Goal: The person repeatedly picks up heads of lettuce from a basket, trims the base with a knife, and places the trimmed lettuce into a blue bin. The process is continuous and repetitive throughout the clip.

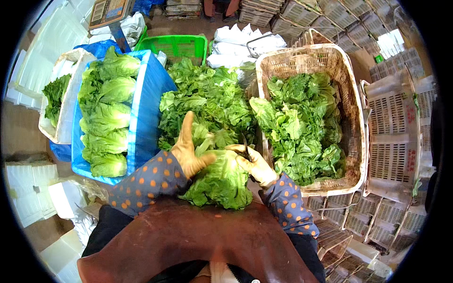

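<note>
A head of leafy lettuce (223, 180) rests at the front of my brown apron (208, 233), its leaves toward me. My left hand (189, 152), in a pale glove, is spread wide beside it, the lower fingers blurred over the lettuce's left edge. In my gloved right hand (256, 166) is a small knife (245, 143), its dark blade pointing away from me. The fingertips of that hand are at the lettuce's upper right edge. Beyond both hands lies a heap of loose lettuce leaves (212, 95).
On the left, a blue-lined crate (152, 92) holds a row of lettuce heads (113, 116); a white foam box (51, 131) stands beyond. At right, a worn plastic basket (355, 141) contains more lettuce (300, 131). A green crate (201, 47) and white sacks (230, 49) stand behind.
</note>
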`<state>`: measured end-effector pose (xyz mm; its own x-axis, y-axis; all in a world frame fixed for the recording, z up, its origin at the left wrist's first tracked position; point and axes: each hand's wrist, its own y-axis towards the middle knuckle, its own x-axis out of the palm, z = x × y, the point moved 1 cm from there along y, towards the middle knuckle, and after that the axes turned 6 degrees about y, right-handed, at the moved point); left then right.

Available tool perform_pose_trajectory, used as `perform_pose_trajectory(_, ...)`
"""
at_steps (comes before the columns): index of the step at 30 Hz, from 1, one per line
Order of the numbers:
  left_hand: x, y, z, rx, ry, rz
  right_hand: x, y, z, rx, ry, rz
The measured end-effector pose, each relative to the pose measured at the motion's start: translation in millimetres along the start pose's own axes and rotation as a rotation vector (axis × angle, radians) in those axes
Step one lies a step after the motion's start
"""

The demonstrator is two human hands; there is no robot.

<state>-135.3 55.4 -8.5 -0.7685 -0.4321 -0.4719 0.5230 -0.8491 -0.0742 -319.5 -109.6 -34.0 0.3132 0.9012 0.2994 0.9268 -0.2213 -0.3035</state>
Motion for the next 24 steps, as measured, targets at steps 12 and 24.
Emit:
perform_pose_trajectory(12,-8,56,20,0.349,0.413,-0.761,-30,12,52,0.069,0.210,-0.290)
perform_pose_trajectory(24,12,48,2,0.081,0.330,-0.399,-20,19,-3,0.024,0.182,0.414)
